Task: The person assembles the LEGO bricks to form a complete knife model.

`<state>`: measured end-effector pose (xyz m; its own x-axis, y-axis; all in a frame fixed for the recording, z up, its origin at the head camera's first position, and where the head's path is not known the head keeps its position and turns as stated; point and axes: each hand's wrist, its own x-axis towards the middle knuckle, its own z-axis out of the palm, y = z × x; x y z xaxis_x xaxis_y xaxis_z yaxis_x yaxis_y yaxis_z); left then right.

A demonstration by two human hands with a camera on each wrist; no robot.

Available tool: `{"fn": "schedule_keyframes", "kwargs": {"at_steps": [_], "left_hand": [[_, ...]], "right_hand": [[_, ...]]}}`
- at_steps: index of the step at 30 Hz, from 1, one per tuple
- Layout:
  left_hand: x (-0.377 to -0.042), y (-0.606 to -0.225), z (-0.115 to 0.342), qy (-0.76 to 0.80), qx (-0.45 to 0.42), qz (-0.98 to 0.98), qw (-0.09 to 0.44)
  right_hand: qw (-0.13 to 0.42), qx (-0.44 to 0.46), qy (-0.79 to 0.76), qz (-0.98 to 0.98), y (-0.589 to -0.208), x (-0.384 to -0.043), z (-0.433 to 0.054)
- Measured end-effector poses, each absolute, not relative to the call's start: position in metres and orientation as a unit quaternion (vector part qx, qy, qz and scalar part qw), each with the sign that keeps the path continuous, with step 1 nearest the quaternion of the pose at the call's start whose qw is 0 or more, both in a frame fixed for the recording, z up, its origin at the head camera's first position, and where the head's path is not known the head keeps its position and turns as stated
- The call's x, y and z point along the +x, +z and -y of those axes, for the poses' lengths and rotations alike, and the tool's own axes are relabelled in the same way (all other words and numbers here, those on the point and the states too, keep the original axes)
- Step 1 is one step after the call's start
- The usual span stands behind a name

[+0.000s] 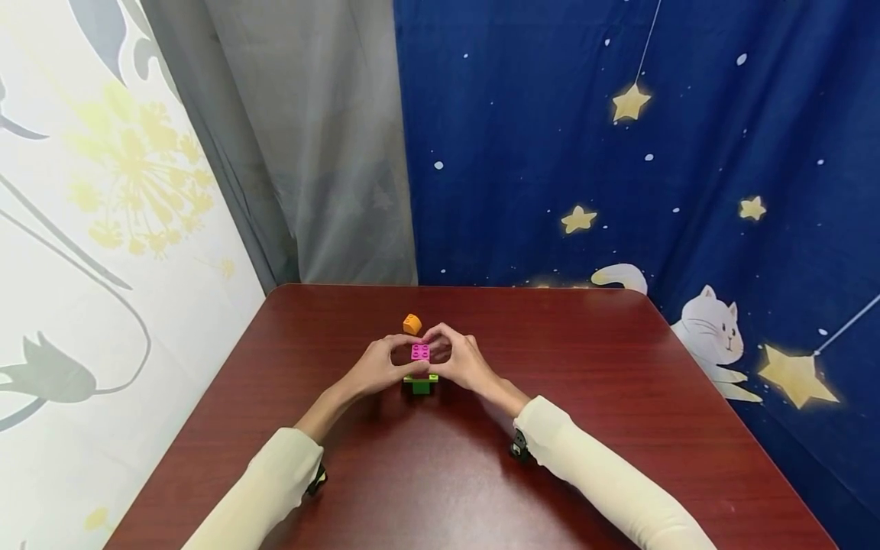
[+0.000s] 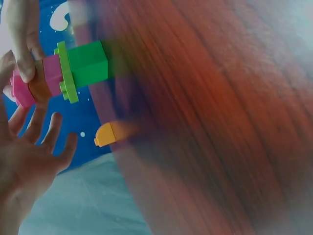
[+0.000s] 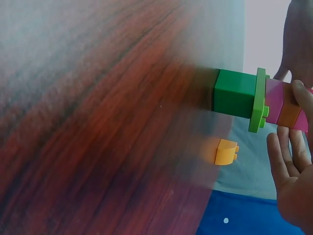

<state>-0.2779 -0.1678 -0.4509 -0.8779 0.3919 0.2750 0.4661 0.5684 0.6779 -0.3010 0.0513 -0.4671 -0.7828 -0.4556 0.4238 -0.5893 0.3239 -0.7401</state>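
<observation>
A tower of toy building bricks stands upright on the table. At its base is a green brick (image 2: pixel 89 63), with a lime plate (image 2: pixel 67 73) over it. Above that come a pink brick (image 3: pixel 273 100), an orange brick (image 3: pixel 289 107) and a top pink brick (image 1: pixel 420 352), studs up. My left hand (image 1: pixel 376 367) holds the upper bricks from the left, thumb in front and index finger behind. From the other side my right hand (image 1: pixel 469 362) grips the same bricks, its thumb against the orange one in the right wrist view. Fingertips of both hands meet around the tower.
Just behind the tower lies a loose orange curved brick (image 1: pixel 412 325) with its studs turned sideways. The dark red wooden table (image 1: pixel 584 359) reaches back to a grey curtain (image 1: pixel 344 153) and a blue starry curtain (image 1: pixel 516 153). A white patterned sheet (image 1: pixel 82 229) hangs at left.
</observation>
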Motion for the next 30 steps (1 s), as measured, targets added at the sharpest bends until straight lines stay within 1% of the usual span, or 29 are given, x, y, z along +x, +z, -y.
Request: {"fn": "schedule_keyframes", "kwargs": {"at_steps": [2, 5, 11, 15, 18, 21, 26, 30], "left_hand": [[-0.281, -0.452, 0.167, -0.395, -0.265, 0.877, 0.073], [-0.285, -0.453, 0.167, -0.398, -0.287, 0.866, 0.096], [-0.288, -0.45, 0.169, -0.398, -0.291, 0.864, 0.106], [-0.287, -0.448, 0.171, -0.384, -0.28, 0.876, 0.088], [-0.286, -0.446, 0.174, -0.373, -0.269, 0.885, 0.065], [-0.285, -0.444, 0.176, -0.364, -0.261, 0.892, 0.054], [-0.285, -0.441, 0.18, -0.35, -0.249, 0.901, 0.053], [-0.283, -0.442, 0.179, -0.351, -0.257, 0.899, 0.052]], "right_hand": [[0.068, 0.315, 0.49, 0.81, -0.467, -0.302, -0.051], [0.066, 0.304, 0.494, 0.812, -0.466, -0.302, -0.05], [0.055, 0.308, 0.497, 0.809, -0.464, -0.303, -0.049], [0.024, 0.328, 0.496, 0.804, -0.47, -0.306, -0.058], [0.013, 0.341, 0.483, 0.806, -0.474, -0.311, -0.068], [0.017, 0.341, 0.482, 0.807, -0.476, -0.319, -0.076], [0.031, 0.324, 0.487, 0.81, -0.478, -0.335, -0.082], [0.029, 0.306, 0.469, 0.828, -0.481, -0.348, -0.082]]}}
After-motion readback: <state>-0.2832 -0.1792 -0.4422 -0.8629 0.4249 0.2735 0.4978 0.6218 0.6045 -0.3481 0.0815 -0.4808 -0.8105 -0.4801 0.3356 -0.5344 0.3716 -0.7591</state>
